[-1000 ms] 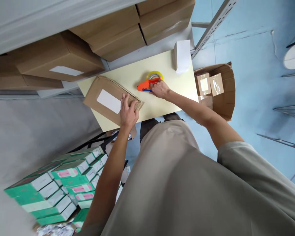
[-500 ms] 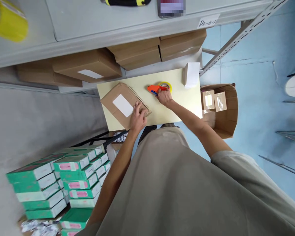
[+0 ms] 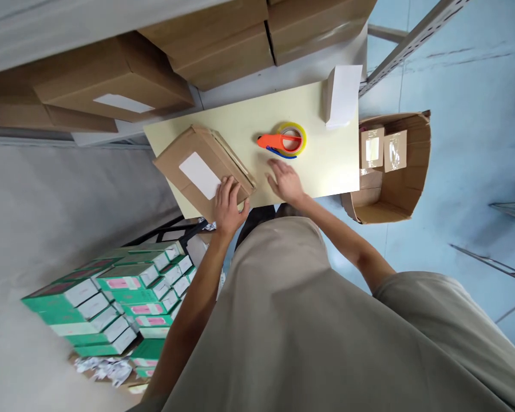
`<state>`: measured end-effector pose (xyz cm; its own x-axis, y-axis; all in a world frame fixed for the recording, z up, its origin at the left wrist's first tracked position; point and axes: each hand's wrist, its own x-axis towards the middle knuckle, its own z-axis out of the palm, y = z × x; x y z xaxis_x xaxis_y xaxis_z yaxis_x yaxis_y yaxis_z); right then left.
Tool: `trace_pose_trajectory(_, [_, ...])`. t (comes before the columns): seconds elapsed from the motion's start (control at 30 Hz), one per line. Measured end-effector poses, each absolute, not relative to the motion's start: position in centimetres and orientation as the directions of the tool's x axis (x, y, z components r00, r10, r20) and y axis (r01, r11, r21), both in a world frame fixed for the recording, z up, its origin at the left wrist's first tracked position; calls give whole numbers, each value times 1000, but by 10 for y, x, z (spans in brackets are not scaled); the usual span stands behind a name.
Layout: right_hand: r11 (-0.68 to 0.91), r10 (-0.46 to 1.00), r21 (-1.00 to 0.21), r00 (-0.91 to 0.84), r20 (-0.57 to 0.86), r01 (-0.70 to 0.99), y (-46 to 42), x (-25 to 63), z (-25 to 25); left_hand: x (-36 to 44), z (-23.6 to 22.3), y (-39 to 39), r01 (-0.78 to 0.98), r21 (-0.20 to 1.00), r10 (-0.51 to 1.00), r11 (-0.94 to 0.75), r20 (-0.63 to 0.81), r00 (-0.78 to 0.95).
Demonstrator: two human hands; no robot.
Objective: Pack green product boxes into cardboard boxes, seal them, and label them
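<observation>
At a cream table point(image 3: 321, 163), resting left hand point(image 3: 229, 209), fingers slightly parted, on 1 carton point(image 3: 214, 163); holding right hand point(image 3: 286, 182) empty, loosely open; probably handling light, stiff, gripping best by opposite edges.

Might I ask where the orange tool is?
In the head view, the orange tool lies on the table, right of the carton, overlapping the tape roll.

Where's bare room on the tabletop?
Free: tabletop between dispenser, paper stack and right edge; also the far strip between box and paper stack. Crowded: left end, with box and left hand; tight between box's right corner and right hand.
</observation>
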<state>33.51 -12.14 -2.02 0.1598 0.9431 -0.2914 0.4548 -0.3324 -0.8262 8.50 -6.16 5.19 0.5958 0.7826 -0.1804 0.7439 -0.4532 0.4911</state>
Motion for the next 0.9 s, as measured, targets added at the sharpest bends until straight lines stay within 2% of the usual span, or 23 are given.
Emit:
trace_pose_trajectory(0.07, [-387, 922, -894, 80, -379, 228, -134, 309, -21, 84, 50, -65, 742, 504, 785, -442, -183, 592])
trace_pose_trajectory(0.13, [-443, 896, -896, 0, -443, 13, -139, 285, -25, 84, 50, -67, 739, 512, 787, -437, -179, 590])
trace_pose_trajectory(0.23, [-417, 909, -894, -57, -414, -165, -131, 260, -29, 84, 51, -69, 732, 522, 791, -437, -163, 589])
trace_pose_trajectory(0.33, [-352, 936, -913, -70, -345, -208, -116, 250, -27, 84, 52, -68, 726, 539, 788, -427, -171, 591])
trace_pose_trajectory(0.43, [-353, 936, -908, -83, -343, -226, -106, 252, -24, 83, 52, -66, 719, 560, 787, -411, -181, 590])
trace_pose_trajectory(0.6, [-471, 869, -849, 39, -493, -239, -113, 257, -21, 86, 57, -64, 727, 571, 792, -382, -203, 576])
trace_pose_trajectory(0.77, [-565, 820, -792, -48, -571, -232, -108, 250, -21, 93, 63, -66, 777, 525, 788, -346, -288, 545])
trace_pose_trajectory(0.9, [-579, 807, -788, -11, -591, -208, -93, 256, -20, 93, 74, -54, 754, 539, 757, -377, -290, 585])
